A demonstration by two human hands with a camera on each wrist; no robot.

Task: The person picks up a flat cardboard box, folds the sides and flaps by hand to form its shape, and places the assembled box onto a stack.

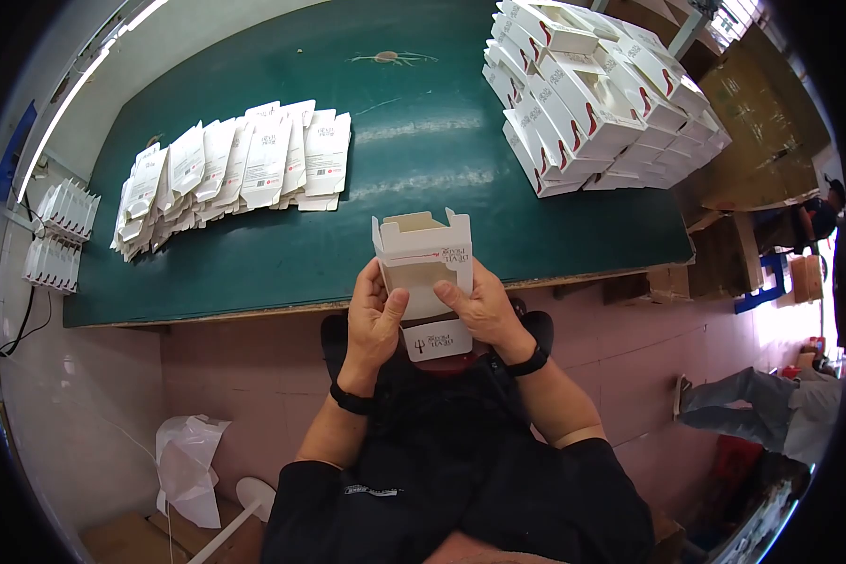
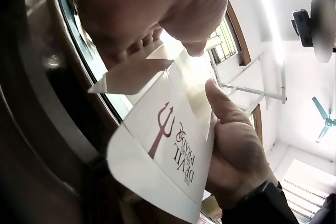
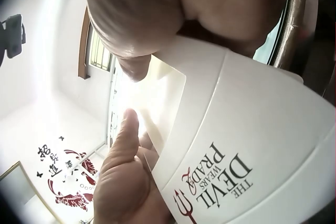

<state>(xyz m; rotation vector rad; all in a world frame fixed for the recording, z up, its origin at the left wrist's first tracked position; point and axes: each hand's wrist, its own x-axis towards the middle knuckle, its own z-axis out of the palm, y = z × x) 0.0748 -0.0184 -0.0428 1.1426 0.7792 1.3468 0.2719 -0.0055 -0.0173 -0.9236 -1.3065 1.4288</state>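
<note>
A white cardboard box (image 1: pixel 428 246) with a cut-out window is held between both hands, just off the table's near edge. Flaps stand up at its far end, and a printed flap (image 1: pixel 439 340) hangs out at the near end. Along the left side my left hand (image 1: pixel 374 324) grips the box, thumb by the window. The right hand (image 1: pixel 489 308) grips the opposite side, its thumb lying over the front panel. A red trident and dark lettering show on the flap (image 2: pixel 152 150) in the left wrist view. Fingers behind the box are mostly hidden.
Flat, unfolded white cartons (image 1: pixel 268 155) lie overlapping on the green table (image 1: pixel 423 141) at left. Folded boxes (image 1: pixel 592 103) are stacked high at the right. More boxes (image 1: pixel 61 235) stand by the left wall. A plastic bag (image 1: pixel 188 465) hangs below, and another person's legs (image 1: pixel 743 409) show at right.
</note>
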